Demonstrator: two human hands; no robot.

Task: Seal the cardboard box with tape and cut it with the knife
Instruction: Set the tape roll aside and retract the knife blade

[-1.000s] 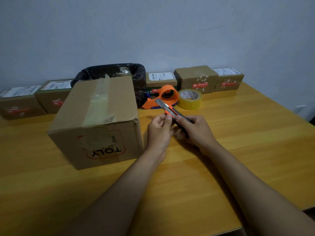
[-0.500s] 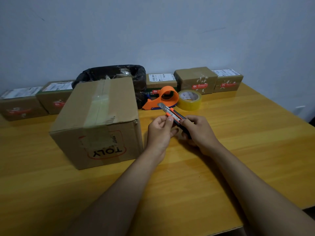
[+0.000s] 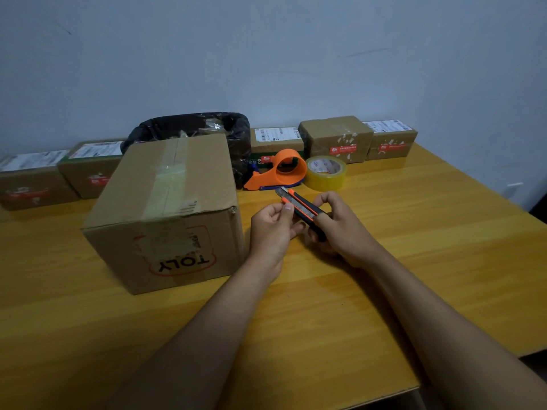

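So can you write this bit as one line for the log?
right hand: holds knife | left hand: pinching knife | box: taped, uncut

Single head-worn wide-angle view, looking forward and down across table [image 3: 414,261] toward rear wall [image 3: 266,54]; forearms enter close below; edges apparently lens-distorted.

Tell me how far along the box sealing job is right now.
Sealing looks done: a strip of clear tape runs along the top seam of the cardboard box and down its front. The tape dispenser and tape roll sit on the table. In hand: the right hand grips the utility knife while the left hand works near its slider, with a little blade showing. Cutting remains.
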